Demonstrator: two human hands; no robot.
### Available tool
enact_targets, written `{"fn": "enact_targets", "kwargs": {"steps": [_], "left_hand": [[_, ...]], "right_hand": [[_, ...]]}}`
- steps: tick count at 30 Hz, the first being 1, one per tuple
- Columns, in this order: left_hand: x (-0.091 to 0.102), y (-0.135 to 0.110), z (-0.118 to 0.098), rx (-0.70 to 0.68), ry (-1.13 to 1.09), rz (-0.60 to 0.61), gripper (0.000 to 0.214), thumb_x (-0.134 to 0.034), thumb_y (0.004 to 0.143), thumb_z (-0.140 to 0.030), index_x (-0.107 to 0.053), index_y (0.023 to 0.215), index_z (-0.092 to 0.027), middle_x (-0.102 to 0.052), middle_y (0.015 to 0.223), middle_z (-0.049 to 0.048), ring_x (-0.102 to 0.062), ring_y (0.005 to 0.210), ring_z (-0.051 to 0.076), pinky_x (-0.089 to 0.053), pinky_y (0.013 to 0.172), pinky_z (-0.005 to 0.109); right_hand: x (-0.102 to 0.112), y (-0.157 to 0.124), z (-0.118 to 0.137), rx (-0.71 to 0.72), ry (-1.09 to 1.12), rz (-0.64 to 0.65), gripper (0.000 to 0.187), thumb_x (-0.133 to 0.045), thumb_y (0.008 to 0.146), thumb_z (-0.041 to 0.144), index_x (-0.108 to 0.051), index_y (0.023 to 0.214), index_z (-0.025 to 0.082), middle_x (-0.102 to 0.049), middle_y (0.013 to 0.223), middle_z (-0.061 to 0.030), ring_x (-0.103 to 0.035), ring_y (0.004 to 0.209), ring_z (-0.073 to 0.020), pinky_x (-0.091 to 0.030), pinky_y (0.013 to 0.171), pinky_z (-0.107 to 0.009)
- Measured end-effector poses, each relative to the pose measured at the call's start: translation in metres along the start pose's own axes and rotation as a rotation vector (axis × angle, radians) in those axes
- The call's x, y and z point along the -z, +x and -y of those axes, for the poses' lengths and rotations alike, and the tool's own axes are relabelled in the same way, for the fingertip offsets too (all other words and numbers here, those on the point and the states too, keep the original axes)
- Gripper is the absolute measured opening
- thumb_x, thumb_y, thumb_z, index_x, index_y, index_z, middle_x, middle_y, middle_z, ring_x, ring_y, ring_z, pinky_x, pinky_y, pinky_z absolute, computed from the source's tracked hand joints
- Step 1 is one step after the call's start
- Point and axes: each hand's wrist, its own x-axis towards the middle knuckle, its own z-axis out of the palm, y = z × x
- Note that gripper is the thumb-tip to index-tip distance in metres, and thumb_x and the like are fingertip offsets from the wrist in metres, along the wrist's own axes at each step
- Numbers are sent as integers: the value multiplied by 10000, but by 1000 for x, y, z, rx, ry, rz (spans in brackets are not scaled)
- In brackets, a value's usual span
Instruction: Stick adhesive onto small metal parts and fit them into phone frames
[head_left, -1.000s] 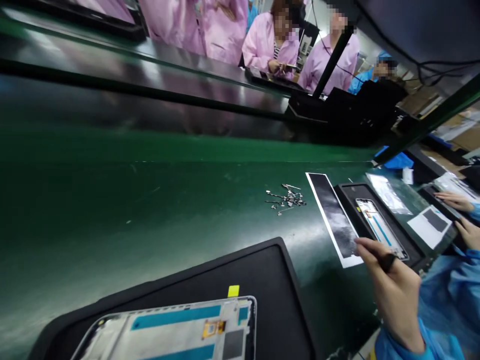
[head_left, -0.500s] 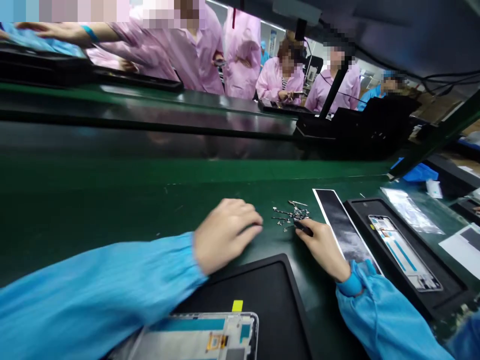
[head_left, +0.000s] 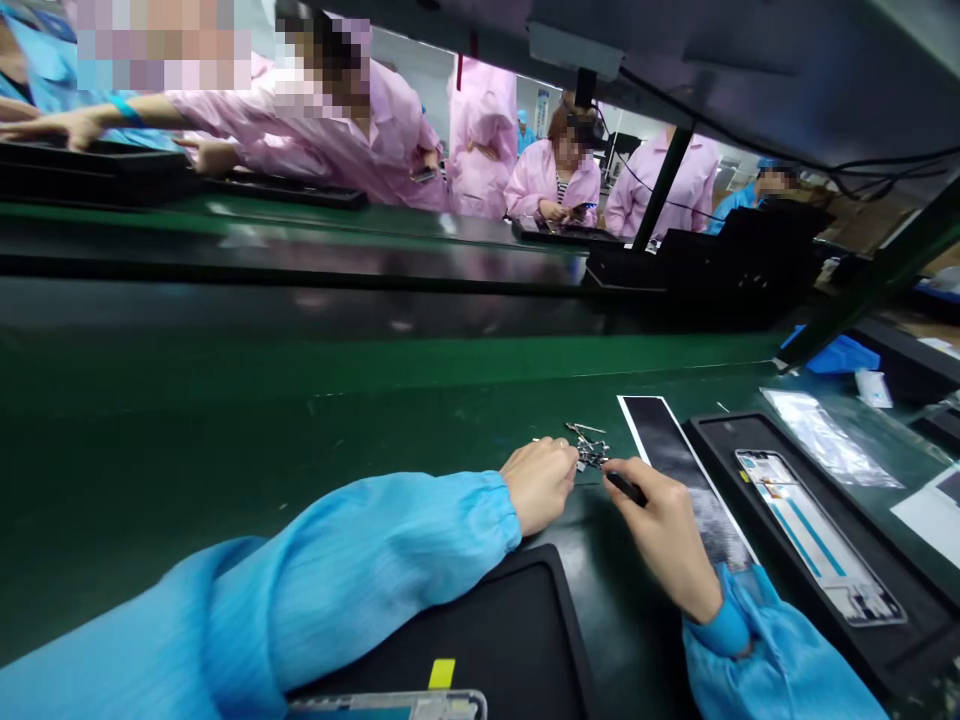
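My left hand [head_left: 541, 484], in a blue sleeve, reaches to a small pile of thin metallic and black parts [head_left: 591, 450] on the green bench. Its fingers are bent and close together at the pile's left edge; the fingertips are hidden, and whatever they pinch cannot be made out. On the other side of the pile, my right hand [head_left: 664, 520] grips a slim black hand tool [head_left: 627, 488] between thumb and fingers. The tool's tip is not clear. Below my left forearm lies a black tray [head_left: 517, 620] holding a silver phone frame [head_left: 390, 708], partly cut off, with a yellow tab.
Right of my right hand lies a long black sheet with a white border [head_left: 686, 470]. Beyond it, another black tray [head_left: 731, 430] holds a phone frame [head_left: 814, 530]. Clear plastic bags [head_left: 829, 435] lie farther right. A dark shelf [head_left: 712, 60] hangs overhead; people in pink work opposite.
My left hand has moved right to the edge of the parts pile, its fingers now bent down there. My right hand still holds the black tool close to the pile. The view has tilted slightly upward.
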Motion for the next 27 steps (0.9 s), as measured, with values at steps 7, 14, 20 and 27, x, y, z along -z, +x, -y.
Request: {"fn": "enact_targets", "kwargs": {"steps": [7, 14, 20, 27], "left_hand": [[22, -23, -11, 73, -551, -6, 105, -519, 720, -68, -515, 634, -127, -462, 548, -47, -423, 549, 82, -343, 547, 197], [30, -35, -16, 195, -989, 16, 66, -541, 647, -151, -491, 646, -109, -485, 503, -29, -442, 471, 75, -376, 508, 200], [30, -48, -25, 205, -1146, -70, 294, -476, 716, -375, -545, 712, -89, -527, 591, 20, -473, 529, 94, -404, 552, 227], [27, -59, -43, 72, -1079, -120, 213, -610, 584, -298, -602, 654, -97, -542, 614, 10, -458, 594, 110, -359, 585, 222]], "right_hand": [[7, -1, 15, 111, 62, 127, 114, -498, 800, 148, -591, 757, 197, -522, 663, 38, -496, 606, -77, -366, 543, -174], [8, -14, 23, 325, -16, 11, 120, -472, 812, 108, -560, 758, 169, -470, 647, 12, -418, 576, -87, -316, 544, -229], [8, -24, 37, 247, 108, -36, 127, -465, 829, 140, -553, 743, 170, -446, 615, 17, -398, 547, -76, -299, 508, -216], [15, -27, 45, -308, 759, 12, 223, -610, 722, 364, -620, 630, 162, -414, 504, 26, -305, 449, -45, -202, 403, -196]]}}
